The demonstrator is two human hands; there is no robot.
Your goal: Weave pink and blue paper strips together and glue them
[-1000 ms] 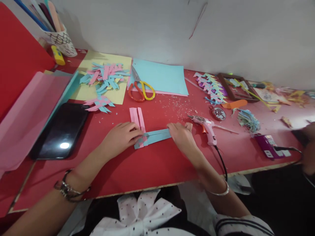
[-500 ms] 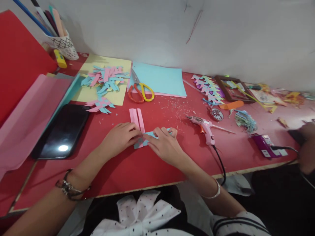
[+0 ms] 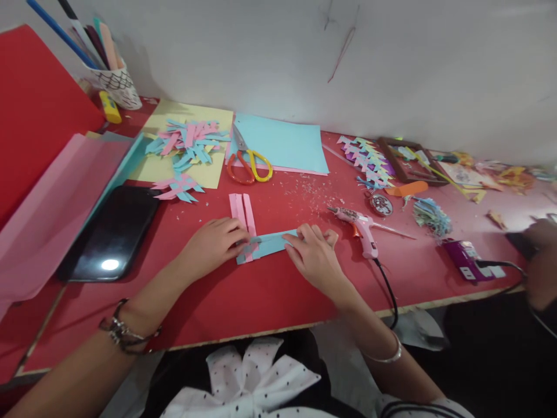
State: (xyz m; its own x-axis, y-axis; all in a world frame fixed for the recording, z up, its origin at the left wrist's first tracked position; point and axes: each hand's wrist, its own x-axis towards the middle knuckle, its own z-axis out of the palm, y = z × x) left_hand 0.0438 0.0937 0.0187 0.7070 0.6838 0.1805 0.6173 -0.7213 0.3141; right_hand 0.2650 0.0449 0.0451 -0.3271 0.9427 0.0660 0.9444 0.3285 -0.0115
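Note:
Two pink paper strips [image 3: 237,206] stand side by side on the red table, crossed near their lower ends by blue paper strips [image 3: 275,246] that run out to the right. My left hand [image 3: 221,239] has its fingers curled and pressed at the left of the crossing, holding the strips down. At the far right end of the blue strips, my right hand [image 3: 317,254] is closed with thumb and fingers on them. The exact grip under the fingers is partly hidden. Red-and-yellow-handled scissors [image 3: 249,165] lie beyond the strips.
A pink glue gun [image 3: 363,229] with a black cord lies to the right. A black phone [image 3: 108,235] lies left. Folded pink and blue pieces [image 3: 191,139] are heaped on yellow paper. Another person's hand [image 3: 542,232] is at far right, near a purple box [image 3: 465,258].
My right hand has slid right along the blue strips, uncovering more of them. My left hand stays at the crossing.

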